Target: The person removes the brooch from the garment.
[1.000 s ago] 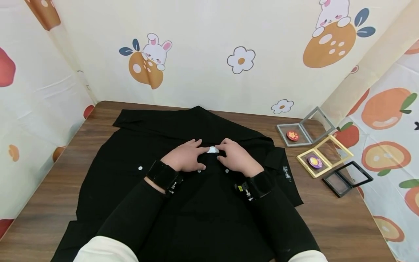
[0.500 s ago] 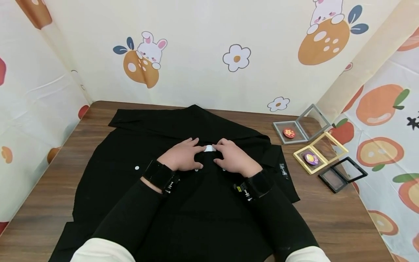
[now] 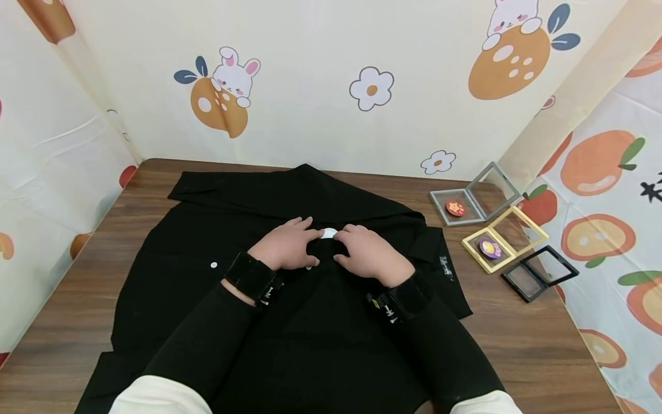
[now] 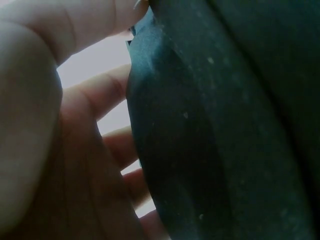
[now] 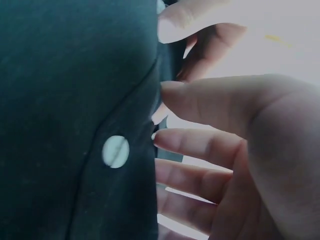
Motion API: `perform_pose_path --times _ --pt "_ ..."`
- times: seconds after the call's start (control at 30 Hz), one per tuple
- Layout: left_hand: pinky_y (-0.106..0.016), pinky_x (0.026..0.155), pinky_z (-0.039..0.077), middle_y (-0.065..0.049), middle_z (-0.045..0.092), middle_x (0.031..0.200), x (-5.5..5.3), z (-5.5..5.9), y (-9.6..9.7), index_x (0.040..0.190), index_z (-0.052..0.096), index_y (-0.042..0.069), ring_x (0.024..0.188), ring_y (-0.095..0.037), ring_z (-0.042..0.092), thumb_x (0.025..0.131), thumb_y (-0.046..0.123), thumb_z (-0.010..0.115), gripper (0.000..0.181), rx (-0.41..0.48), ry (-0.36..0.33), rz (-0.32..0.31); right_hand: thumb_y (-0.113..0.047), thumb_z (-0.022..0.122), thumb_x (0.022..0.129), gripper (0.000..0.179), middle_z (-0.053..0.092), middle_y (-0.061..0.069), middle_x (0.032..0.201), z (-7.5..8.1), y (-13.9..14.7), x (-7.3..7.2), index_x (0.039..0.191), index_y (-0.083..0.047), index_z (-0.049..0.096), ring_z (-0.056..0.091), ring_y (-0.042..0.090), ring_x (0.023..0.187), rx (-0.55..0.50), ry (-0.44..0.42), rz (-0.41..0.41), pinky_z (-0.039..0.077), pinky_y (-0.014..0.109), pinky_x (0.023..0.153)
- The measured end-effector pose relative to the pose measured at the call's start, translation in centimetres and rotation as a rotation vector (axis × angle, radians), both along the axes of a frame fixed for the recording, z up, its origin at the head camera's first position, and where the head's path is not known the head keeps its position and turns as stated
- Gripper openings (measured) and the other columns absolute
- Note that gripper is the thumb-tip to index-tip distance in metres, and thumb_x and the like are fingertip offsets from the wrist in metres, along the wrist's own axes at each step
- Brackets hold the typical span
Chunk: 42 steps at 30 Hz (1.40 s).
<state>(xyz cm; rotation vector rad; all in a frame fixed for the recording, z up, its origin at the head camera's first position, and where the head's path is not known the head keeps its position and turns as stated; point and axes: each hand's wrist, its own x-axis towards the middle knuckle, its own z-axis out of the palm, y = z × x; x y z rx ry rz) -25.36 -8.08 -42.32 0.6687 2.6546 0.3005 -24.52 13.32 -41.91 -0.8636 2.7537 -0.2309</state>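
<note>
A black shirt point(image 3: 326, 328) with white buttons lies spread over the wooden table. At its upper middle, my left hand point(image 3: 281, 244) pinches the fabric edge, thumb on one side and fingers on the other. Just to the right, my right hand point(image 3: 369, 253) grips the facing edge, its fingers passing behind the cloth in the right wrist view. Between the thumbs and index fingers shows a small white patch point(image 3: 328, 233). One white button point(image 3: 308, 268) sits beside the left thumb; another button point(image 5: 115, 151) appears on the placket in the right wrist view.
On the right of the table point(image 3: 512, 345) stand three opened cases: a grey case point(image 3: 435, 201) holding a red round piece point(image 3: 455, 208), a yellow case point(image 3: 478, 261) holding a purple piece point(image 3: 489, 248), and a black case point(image 3: 524, 282). Printed cloth walls surround the table.
The head view has shifted slightly, so everything appears a little further left. My right hand has turned slightly, and the button beside its thumb is now hidden. Both hands keep hold of the shirt.
</note>
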Motion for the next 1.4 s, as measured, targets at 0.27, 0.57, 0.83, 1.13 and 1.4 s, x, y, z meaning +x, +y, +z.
perform_pose_path --times 0.27,0.57,0.83,1.13,1.4 --pt "-0.053 0.121 0.025 -0.016 0.023 0.168 0.0 -0.1 0.0 0.158 0.045 0.021 0.154 -0.039 0.019 0.097 0.043 0.071 0.070 0.000 0.002 -0.001 -0.034 0.066 0.103 0.050 0.056 0.012 0.141 0.5 -0.3 0.6 0.148 -0.012 0.058 0.057 0.030 0.122 0.076 -0.015 0.006 0.048 0.044 0.101" --pt "-0.053 0.122 0.024 -0.015 0.022 0.168 0.0 0.0 0.1 0.158 0.045 0.022 0.155 -0.039 0.018 0.097 0.044 0.071 0.070 -0.002 -0.005 0.001 -0.037 0.067 0.102 0.053 0.056 0.011 0.139 0.3 -0.6 0.9 0.148 -0.013 0.058 0.056 0.028 0.119 0.110 0.013 -0.006 0.049 0.043 0.097" --pt "-0.053 0.122 0.023 -0.015 0.023 0.168 0.2 -0.2 0.1 0.158 0.045 0.021 0.155 -0.038 0.019 0.097 0.044 0.071 0.071 -0.017 -0.012 0.003 -0.040 0.066 0.102 0.055 0.055 0.009 0.133 -0.3 -1.3 1.5 0.150 -0.014 0.056 0.054 0.026 0.115 0.147 0.051 -0.024 0.048 0.040 0.094" --pt "-0.054 0.121 0.025 -0.016 0.024 0.168 0.0 0.0 -0.1 0.157 0.047 0.019 0.154 -0.040 0.020 0.097 0.043 0.072 0.069 0.003 0.002 -0.006 -0.042 0.066 0.101 0.056 0.054 0.014 0.139 -0.3 -1.9 1.7 0.149 -0.014 0.057 0.053 0.031 0.120 0.182 0.102 -0.032 0.048 0.044 0.097" --pt "-0.053 0.121 0.025 -0.017 0.025 0.167 -0.1 0.2 -0.2 0.156 0.048 0.019 0.154 -0.040 0.020 0.096 0.041 0.073 0.069 0.016 -0.001 -0.005 -0.043 0.065 0.102 0.056 0.053 0.015 0.140 -0.2 -2.1 1.7 0.150 -0.015 0.056 0.052 0.032 0.122 0.189 0.100 -0.039 0.048 0.045 0.099"
